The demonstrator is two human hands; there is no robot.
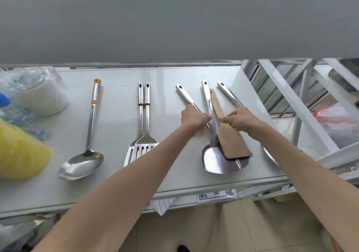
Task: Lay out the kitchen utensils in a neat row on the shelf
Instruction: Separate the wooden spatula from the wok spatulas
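On the white shelf (116, 185) lie a steel ladle (85, 154) with orange dots at the left and two slotted steel turners (142, 133) side by side in the middle. Right of them several utensils overlap: a steel turner (215, 160), a wooden spatula (231, 142) lying on it, and two more steel handles (184, 94) (229, 93). My left hand (194, 117) is closed around the steel handle on the left of this pile. My right hand (242, 118) pinches the wooden spatula's handle. A steel blade (269, 154) shows under my right arm.
A plastic bag of white plates (38, 94) and a yellow object (19, 152) sit at the shelf's left end. A white metal rack frame (295, 100) stands at the right with a bag (342, 123) behind it. A grey wall rises behind the shelf.
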